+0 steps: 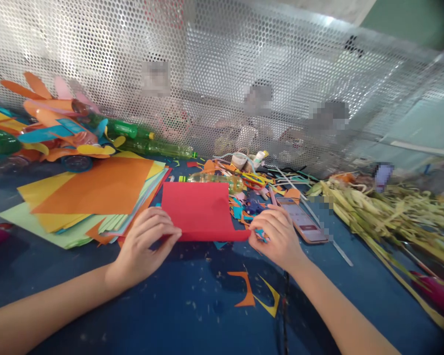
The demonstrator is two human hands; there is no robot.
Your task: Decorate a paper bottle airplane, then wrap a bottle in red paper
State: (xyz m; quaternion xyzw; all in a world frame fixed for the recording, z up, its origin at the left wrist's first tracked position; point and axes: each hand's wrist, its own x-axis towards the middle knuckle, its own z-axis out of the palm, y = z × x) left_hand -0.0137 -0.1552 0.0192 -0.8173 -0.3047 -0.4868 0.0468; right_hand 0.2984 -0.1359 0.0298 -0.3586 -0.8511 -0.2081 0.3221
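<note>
- Left forearm (59, 308) and right forearm (344, 305) reach in from the bottom corners.
- Left hand (146, 241) pinches the red paper (196, 207) at its lower left.
- Right hand (276, 234) pinches the right end of its folded lower edge.
- Red paper is between the hands, above the blue table (140, 315), right of stacked coloured sheets (103, 190).
- Phone (303, 222) lies just beside the right hand.

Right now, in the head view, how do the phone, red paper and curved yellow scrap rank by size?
Largest to smallest, as they look:
1. red paper
2. phone
3. curved yellow scrap
</note>
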